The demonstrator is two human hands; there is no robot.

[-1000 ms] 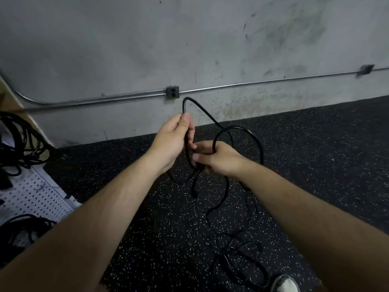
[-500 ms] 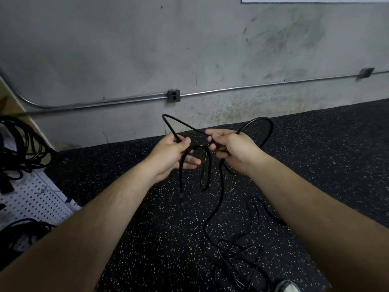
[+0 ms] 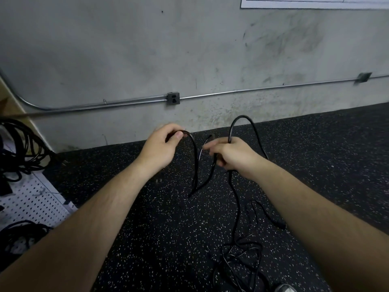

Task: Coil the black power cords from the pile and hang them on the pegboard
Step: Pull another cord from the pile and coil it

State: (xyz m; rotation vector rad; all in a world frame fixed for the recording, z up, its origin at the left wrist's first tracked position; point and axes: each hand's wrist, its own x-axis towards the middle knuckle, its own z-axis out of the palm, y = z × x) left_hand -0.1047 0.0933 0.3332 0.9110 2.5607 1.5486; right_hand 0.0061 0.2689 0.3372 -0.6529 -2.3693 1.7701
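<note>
I hold one black power cord (image 3: 196, 165) in front of me with both hands. My left hand (image 3: 160, 149) pinches it between thumb and fingers, and a loop hangs down from there. My right hand (image 3: 232, 153) is closed around the cord, with an arch of it rising above the fist. From the right hand the cord drops to a tangled pile of cords (image 3: 240, 262) on the floor. A white pegboard (image 3: 31, 205) lies at the far left, with coiled black cords (image 3: 19, 148) on it.
A grey concrete wall (image 3: 189, 49) faces me, with a metal conduit (image 3: 252, 90) and an outlet box (image 3: 173, 98) low on it. The floor (image 3: 147, 239) is black speckled rubber. A shoe tip (image 3: 284, 288) shows at the bottom edge.
My hands have moved apart, the left going left and the right going right. The loop between them has lengthened, and the arch of cord now stands above my right hand.
</note>
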